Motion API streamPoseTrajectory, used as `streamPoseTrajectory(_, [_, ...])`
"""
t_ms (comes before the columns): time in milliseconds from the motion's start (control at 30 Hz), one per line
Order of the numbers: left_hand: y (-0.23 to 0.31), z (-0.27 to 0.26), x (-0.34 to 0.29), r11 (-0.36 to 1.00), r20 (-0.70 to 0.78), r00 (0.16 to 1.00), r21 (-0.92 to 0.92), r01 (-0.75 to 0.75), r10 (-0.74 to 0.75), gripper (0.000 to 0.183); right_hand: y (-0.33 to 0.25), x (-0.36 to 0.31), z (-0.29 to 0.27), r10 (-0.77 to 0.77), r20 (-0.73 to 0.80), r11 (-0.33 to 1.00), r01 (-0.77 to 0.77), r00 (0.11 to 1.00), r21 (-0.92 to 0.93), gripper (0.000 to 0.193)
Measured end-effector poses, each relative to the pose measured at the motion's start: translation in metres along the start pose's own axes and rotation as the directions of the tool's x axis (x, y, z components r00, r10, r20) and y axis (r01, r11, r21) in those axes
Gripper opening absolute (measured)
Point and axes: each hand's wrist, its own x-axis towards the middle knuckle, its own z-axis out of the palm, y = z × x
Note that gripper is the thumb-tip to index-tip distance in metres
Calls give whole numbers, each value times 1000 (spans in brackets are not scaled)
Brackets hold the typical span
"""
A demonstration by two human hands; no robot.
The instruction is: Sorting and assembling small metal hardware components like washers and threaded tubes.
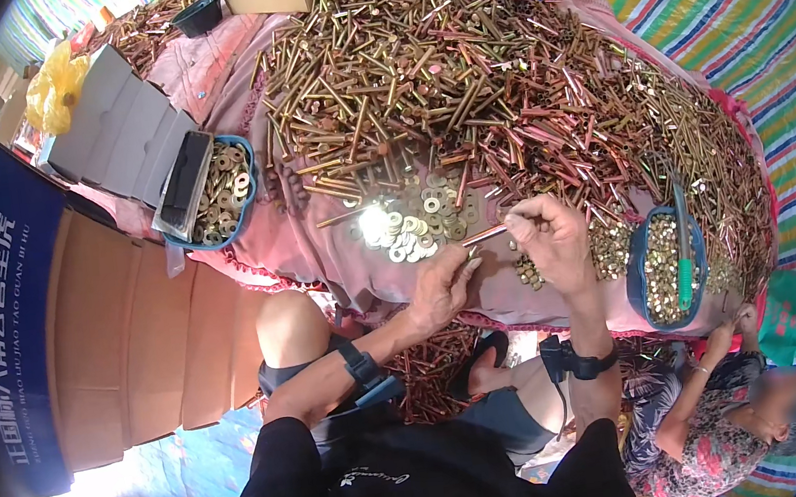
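A slim copper-coloured bolt (486, 235) is held level between my two hands, above the near edge of the cloth. At its left end, the fingertips of my left hand (441, 288) are pinched. My right hand (558, 239) closes thumb and fingers around the other end, and whatever small part sits there is hidden by them. Loose washers (407, 237) lie in a bright patch just beyond my left hand. Small nuts (609, 252) are scattered beside my right hand. A large heap of similar bolts (417, 77) spreads over the pink cloth (320, 258) farther off.
A blue tub (248, 202) of washers stands at left, a dark phone-like slab (187, 175) on it. At right is another blue tub (634, 294) of nuts with a green-handled tool (685, 283). Cardboard boxes (150, 329) line the left. Another person (708, 429) sits at lower right.
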Motion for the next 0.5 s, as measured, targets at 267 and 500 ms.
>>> streamPoseTrajectory(267, [-3,4,1,987,-95,984,-31,-156,152,22,-18,-1,-10,-14,-22,998,13,1000,-67,13])
streamPoseTrajectory(500, [-1,3,3,962,-98,957,12,-272,272,23,-23,1,4,-197,1,938,189,980,-289,15])
